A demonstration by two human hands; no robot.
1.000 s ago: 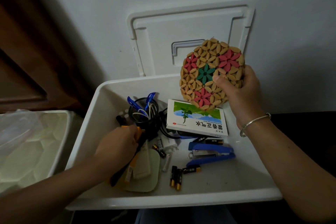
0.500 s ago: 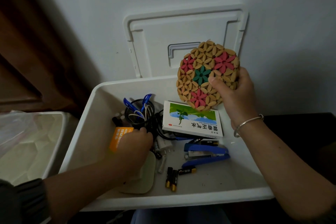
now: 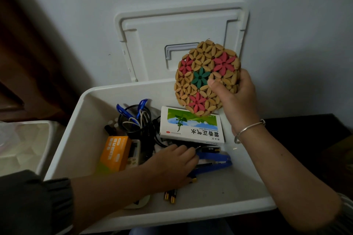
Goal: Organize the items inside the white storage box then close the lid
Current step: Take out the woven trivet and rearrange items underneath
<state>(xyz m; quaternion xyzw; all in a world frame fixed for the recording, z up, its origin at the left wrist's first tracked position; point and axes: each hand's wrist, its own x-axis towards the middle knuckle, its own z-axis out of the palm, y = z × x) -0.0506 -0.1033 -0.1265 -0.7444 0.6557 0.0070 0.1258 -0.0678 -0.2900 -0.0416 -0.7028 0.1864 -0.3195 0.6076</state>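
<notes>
The white storage box [image 3: 191,213] stands open, and its lid [image 3: 152,44] leans upright against the wall behind it. My right hand [image 3: 235,99] grips a round woven mat [image 3: 202,59] with red and green flowers, held above the box's back right corner. My left hand [image 3: 170,166] is down inside the box, its loosely bent fingers touching the rear of a blue stapler [image 3: 217,160]. A white and green medicine box [image 3: 191,128], an orange box [image 3: 114,152], a black mesh pen holder [image 3: 135,120], a remote [image 3: 134,152] and batteries [image 3: 171,196] lie in the box.
A pale plastic container [image 3: 23,145] stands to the left of the box. Dark wood [image 3: 28,63] runs along the left, and a dark surface [image 3: 305,139] lies to the right. A cream flat item [image 3: 137,204] pokes out from under my left forearm.
My left hand let go of the orange box, now lying at the box's left, and moved right to the stapler. The right hand holds the mat in much the same place.
</notes>
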